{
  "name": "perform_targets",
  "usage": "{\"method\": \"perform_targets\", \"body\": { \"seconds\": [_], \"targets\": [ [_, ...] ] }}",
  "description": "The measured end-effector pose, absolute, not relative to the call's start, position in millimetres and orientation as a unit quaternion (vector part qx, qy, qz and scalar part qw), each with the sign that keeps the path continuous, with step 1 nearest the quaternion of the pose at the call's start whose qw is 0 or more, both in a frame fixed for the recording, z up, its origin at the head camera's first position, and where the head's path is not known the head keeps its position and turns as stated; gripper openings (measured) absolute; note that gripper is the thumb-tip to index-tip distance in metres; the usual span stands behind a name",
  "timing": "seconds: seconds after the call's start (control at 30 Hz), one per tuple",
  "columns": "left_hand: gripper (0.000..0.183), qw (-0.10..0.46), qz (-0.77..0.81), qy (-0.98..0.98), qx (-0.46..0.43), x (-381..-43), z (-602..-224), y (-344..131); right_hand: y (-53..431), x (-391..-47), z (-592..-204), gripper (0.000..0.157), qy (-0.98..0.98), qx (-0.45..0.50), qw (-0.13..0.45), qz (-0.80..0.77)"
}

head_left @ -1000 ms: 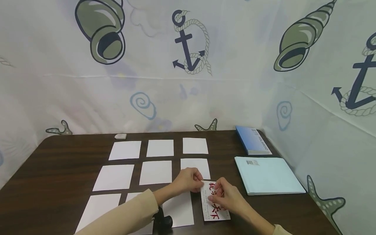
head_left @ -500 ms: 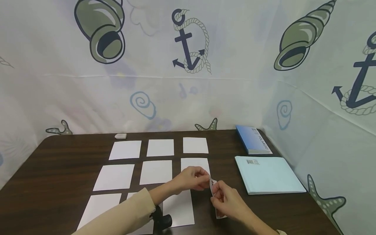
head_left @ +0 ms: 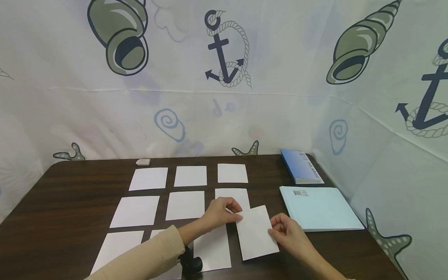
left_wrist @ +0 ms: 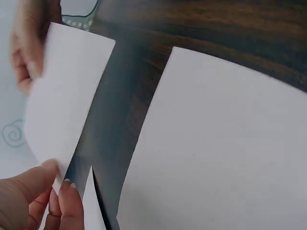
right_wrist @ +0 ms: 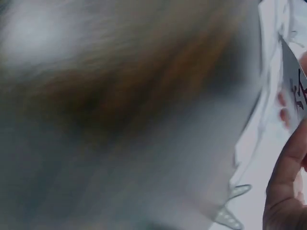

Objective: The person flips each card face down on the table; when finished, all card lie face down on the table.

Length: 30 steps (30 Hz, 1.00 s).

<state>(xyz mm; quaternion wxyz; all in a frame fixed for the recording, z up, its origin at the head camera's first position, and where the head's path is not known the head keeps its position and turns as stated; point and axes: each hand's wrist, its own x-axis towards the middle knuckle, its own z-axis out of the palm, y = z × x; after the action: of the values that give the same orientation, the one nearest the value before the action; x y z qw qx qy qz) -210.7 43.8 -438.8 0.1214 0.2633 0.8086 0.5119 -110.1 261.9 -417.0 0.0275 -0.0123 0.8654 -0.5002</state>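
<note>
A white paper card point(head_left: 257, 233) is held up at the right front of the table, its blank face toward the head camera. My left hand point(head_left: 224, 212) pinches its upper left corner between thumb and fingers, seen closer in the left wrist view as the left hand point(left_wrist: 38, 196) at the card's end. On the opposite long edge, my right hand point(head_left: 287, 233) holds the card with thumb and bent fingers. Dark red brush characters show on the other face of the card point(right_wrist: 293, 84) in the right wrist view, above the right hand's thumb.
Several blank white sheets point(head_left: 137, 211) lie in rows on the dark wooden table point(head_left: 63, 217). A pale blue book point(head_left: 322, 210) and a thick blue book point(head_left: 301, 167) lie along the right side. Near the back edge sits a small white block point(head_left: 143, 162).
The card has been turned over: red characters faced up a second ago, it stood edge-on half a second ago, and its blank face shows now. The right hand has moved slightly right.
</note>
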Motion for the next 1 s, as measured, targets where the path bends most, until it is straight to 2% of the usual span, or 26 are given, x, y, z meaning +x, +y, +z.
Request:
{"method": "perform_targets", "body": {
  "seconds": [0.3,0.73,0.87,1.0],
  "targets": [
    [0.014,0.071,0.404,0.858,0.31,-207,-445,51,268,-112,-445,0.019,0.893,-0.039,0.066,-0.444],
    [0.015,0.019,0.298,0.898,0.324,-201,-452,52,260,-121,-446,0.023,0.909,-0.038,0.093,-0.403],
    [0.015,-0.013,0.242,0.909,0.34,-199,-453,55,262,-121,-448,0.026,0.908,-0.037,0.108,-0.403],
    [0.012,-0.03,0.219,0.91,0.35,-199,-455,55,263,-124,-448,0.025,0.916,-0.052,0.095,-0.386]
  ]
}}
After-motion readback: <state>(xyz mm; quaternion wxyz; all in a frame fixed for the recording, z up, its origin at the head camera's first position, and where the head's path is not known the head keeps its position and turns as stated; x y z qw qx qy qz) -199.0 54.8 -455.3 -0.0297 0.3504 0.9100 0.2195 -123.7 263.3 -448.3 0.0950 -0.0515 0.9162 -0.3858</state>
